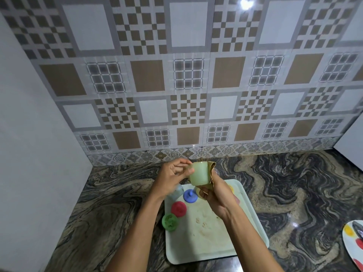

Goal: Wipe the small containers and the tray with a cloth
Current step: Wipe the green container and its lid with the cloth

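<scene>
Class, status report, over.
Left hand grips pale green plastic cup. Right hand holds tan cloth against it. Red lid, blue lid on soiled white tray.

Entry: no text, label, brand, number or sign is being read anywhere in view. Nothing legible is being shown on the pale green container (pixel 198 173), the cloth (pixel 212 173), the tray (pixel 216 244) or the coloured lids (pixel 178 208) along its left edge. Only geometric and floral patterns are being displayed by the wall tiles (pixel 188 75).
</scene>
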